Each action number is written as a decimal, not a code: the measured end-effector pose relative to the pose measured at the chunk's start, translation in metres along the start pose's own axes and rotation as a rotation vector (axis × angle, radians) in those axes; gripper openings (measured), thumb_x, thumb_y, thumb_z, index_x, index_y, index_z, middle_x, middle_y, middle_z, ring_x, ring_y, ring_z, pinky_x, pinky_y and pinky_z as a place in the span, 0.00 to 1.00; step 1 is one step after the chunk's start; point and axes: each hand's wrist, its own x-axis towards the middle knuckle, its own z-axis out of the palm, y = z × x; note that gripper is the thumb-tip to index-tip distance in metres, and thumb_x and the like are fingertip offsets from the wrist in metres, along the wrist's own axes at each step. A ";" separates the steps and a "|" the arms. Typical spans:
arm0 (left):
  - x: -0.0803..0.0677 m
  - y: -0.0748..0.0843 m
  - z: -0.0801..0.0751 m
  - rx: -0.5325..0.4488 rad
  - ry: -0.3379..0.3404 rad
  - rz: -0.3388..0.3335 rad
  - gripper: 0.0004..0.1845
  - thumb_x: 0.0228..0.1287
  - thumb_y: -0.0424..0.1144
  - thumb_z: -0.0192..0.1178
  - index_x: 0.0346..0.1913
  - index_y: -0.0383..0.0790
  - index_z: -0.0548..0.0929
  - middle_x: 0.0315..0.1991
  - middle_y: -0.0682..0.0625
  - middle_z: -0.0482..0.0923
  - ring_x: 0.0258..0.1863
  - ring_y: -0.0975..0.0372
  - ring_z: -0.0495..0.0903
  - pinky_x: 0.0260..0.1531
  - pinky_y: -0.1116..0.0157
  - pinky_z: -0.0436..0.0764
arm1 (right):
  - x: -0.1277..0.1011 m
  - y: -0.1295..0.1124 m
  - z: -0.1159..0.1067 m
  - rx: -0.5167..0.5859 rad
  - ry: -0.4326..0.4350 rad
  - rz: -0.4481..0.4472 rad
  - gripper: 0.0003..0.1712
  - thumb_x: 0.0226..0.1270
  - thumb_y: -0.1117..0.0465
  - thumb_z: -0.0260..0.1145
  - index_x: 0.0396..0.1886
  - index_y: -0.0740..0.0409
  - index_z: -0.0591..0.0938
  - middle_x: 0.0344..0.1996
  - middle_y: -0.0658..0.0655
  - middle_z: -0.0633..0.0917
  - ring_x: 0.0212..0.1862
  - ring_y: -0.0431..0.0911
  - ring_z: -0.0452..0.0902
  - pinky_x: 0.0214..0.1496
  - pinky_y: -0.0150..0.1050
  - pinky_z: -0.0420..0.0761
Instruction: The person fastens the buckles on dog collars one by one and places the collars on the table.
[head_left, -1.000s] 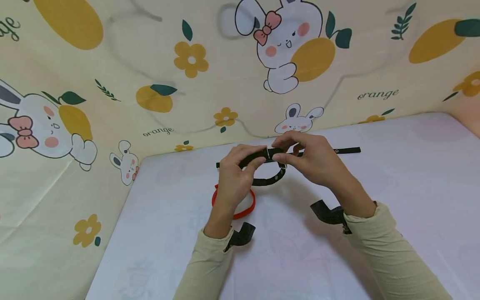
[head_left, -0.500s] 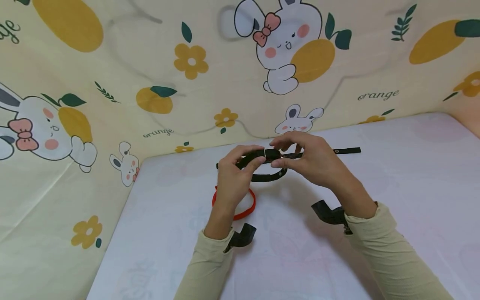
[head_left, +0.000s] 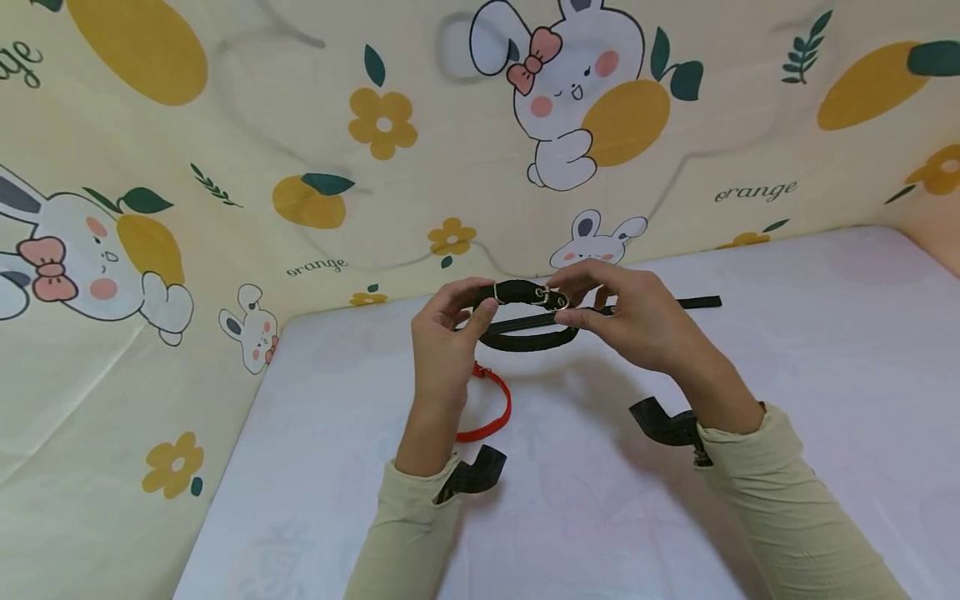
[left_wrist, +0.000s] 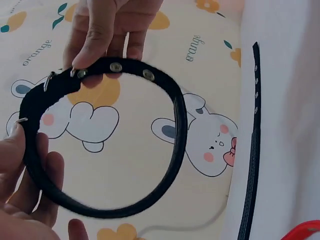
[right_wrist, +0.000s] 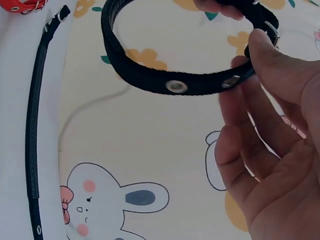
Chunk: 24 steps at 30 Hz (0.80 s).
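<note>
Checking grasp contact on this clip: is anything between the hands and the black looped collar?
Nothing visible. The left hand and right hand both pinch the black looped collar directly, lifted above the table. The straight black strap and the red collar lie apart on the table.

In the head view, the left hand point(head_left: 442, 350) covers the left part of the red collar point(head_left: 495, 408). The right hand point(head_left: 637, 321) hides the middle of the flat black strap point(head_left: 693, 302). In the left wrist view, only a small corner of the red collar point(left_wrist: 305, 231) shows at the bottom right edge. The buckle point(head_left: 555, 298) on the black collar point(head_left: 525, 337) is too small to tell how it is fastened.
</note>
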 end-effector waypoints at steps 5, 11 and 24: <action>0.002 0.001 -0.004 0.013 -0.019 -0.021 0.13 0.62 0.32 0.68 0.50 0.39 0.85 0.44 0.45 0.86 0.46 0.64 0.82 0.50 0.64 0.71 | 0.000 -0.001 -0.001 0.007 0.041 -0.023 0.17 0.63 0.60 0.72 0.51 0.49 0.83 0.41 0.47 0.88 0.43 0.36 0.79 0.43 0.30 0.77; 0.001 0.000 -0.007 -0.029 -0.054 -0.047 0.13 0.62 0.30 0.67 0.50 0.36 0.84 0.43 0.44 0.85 0.42 0.63 0.82 0.43 0.71 0.79 | -0.002 -0.001 0.001 0.020 0.077 -0.027 0.12 0.66 0.59 0.71 0.48 0.49 0.83 0.39 0.46 0.87 0.40 0.32 0.77 0.41 0.27 0.74; 0.003 0.000 -0.009 -0.144 -0.029 -0.073 0.14 0.61 0.26 0.66 0.50 0.32 0.83 0.37 0.52 0.86 0.38 0.62 0.85 0.40 0.69 0.85 | -0.004 0.004 -0.007 -0.014 0.025 -0.058 0.22 0.67 0.60 0.69 0.59 0.45 0.79 0.45 0.48 0.86 0.44 0.37 0.80 0.44 0.30 0.77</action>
